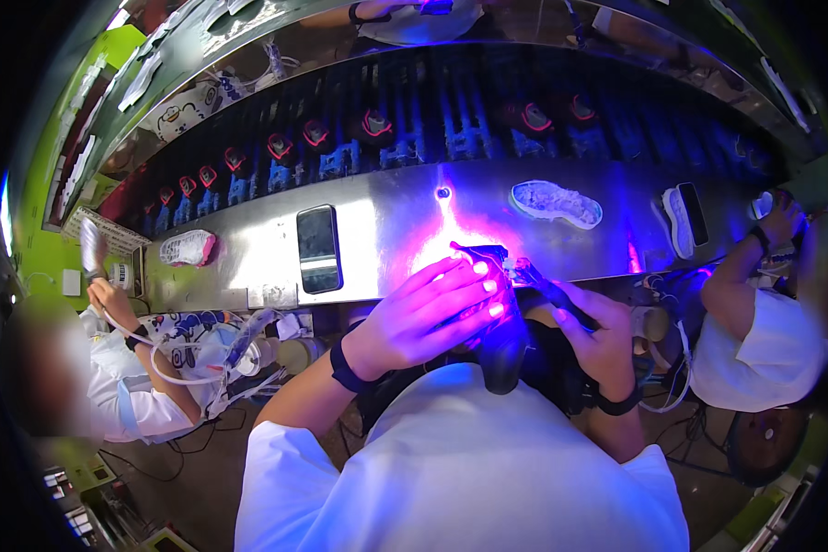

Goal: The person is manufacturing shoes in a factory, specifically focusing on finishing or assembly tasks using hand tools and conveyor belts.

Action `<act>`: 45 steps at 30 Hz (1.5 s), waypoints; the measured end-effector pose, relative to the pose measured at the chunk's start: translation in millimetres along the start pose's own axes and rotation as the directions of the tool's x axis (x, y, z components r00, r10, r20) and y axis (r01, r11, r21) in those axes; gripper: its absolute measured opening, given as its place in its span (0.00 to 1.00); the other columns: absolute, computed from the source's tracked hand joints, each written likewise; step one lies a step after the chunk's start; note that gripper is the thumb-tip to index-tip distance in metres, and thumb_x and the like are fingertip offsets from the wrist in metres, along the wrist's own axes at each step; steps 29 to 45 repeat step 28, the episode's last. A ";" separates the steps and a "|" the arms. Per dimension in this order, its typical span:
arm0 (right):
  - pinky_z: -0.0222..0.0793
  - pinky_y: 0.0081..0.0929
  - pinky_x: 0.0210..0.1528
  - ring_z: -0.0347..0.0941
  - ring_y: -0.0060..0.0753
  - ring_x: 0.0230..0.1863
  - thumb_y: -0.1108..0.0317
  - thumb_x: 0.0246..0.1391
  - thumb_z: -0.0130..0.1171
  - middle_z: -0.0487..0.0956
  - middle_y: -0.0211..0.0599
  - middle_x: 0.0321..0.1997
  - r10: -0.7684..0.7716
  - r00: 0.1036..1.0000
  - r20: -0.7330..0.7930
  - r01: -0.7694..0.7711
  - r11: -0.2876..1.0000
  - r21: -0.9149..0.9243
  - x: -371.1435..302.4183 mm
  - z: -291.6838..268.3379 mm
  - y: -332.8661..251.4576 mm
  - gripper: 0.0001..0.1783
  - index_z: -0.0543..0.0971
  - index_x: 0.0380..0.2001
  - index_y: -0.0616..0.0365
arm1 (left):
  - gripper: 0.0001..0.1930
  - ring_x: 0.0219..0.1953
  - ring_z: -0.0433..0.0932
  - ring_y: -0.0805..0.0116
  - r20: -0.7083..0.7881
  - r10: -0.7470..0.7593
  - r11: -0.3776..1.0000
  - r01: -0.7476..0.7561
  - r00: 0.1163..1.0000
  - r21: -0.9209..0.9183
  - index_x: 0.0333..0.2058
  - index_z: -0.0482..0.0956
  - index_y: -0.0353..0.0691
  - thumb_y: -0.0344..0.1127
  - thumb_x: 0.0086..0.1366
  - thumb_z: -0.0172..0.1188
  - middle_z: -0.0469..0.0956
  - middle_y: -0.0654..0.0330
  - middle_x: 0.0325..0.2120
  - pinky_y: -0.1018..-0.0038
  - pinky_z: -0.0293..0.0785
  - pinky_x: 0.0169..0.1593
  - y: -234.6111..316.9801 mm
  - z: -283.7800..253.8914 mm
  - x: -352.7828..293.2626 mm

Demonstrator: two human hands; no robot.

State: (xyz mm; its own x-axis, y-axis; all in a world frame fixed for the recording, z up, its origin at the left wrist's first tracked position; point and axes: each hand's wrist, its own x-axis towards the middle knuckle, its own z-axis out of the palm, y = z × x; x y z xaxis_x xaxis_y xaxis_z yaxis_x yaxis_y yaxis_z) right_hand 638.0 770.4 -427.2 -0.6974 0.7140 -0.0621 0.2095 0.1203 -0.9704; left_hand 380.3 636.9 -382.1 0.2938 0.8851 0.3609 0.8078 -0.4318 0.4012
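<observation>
My left hand [428, 313] is closed round a black shoe upper [501, 354], its fingers spread across the side under violet light. The upper hangs over the near edge of the bench, just in front of my body. In my right hand [601, 336] is a dark-handled brush [554, 293], slanting up and left. Its head meets the upper's top edge or sits very close to it; I cannot tell which. Beyond my hands, a small violet lamp [443, 193] glows on the metal bench [386, 198]. A white shoe sole [556, 203] lies on the bench to the right.
A dark phone [318, 248] lies left of my hands. Farther left is a white and pink sole [188, 248]; another sole [679, 221] lies far right. Behind the bench runs a dark rack [414, 101] carrying several red-lit shoes. Co-workers sit on both sides, beside hoses and pots.
</observation>
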 end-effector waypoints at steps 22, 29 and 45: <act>0.71 0.20 0.40 0.74 0.18 0.33 0.70 0.63 0.64 0.81 0.27 0.34 0.220 0.935 0.278 -0.309 0.889 0.339 -15.1 -36.4 38.4 0.21 0.81 0.58 0.60 | 0.29 0.58 0.79 0.46 -0.038 -0.342 0.939 0.340 0.939 -0.058 0.55 0.81 0.40 0.27 0.50 0.69 0.80 0.48 0.52 0.48 0.74 0.64 2.0 38.2 23.3; 0.72 0.20 0.41 0.75 0.18 0.35 0.68 0.63 0.64 0.81 0.27 0.37 0.314 0.871 0.377 -0.459 0.795 0.397 -19.0 -30.5 42.0 0.23 0.80 0.61 0.56 | 0.36 0.62 0.76 0.45 0.000 -0.530 0.842 0.526 0.848 -0.121 0.58 0.80 0.44 0.21 0.45 0.69 0.78 0.49 0.56 0.53 0.75 0.64 7.2 43.4 8.0; 0.72 0.20 0.41 0.75 0.18 0.35 0.68 0.63 0.64 0.81 0.27 0.37 0.314 0.871 0.377 -0.459 0.795 0.397 -19.0 -30.5 42.0 0.23 0.80 0.61 0.56 | 0.36 0.62 0.76 0.45 0.000 -0.530 0.842 0.526 0.848 -0.121 0.58 0.80 0.44 0.21 0.45 0.69 0.78 0.49 0.56 0.53 0.75 0.64 7.2 43.4 8.0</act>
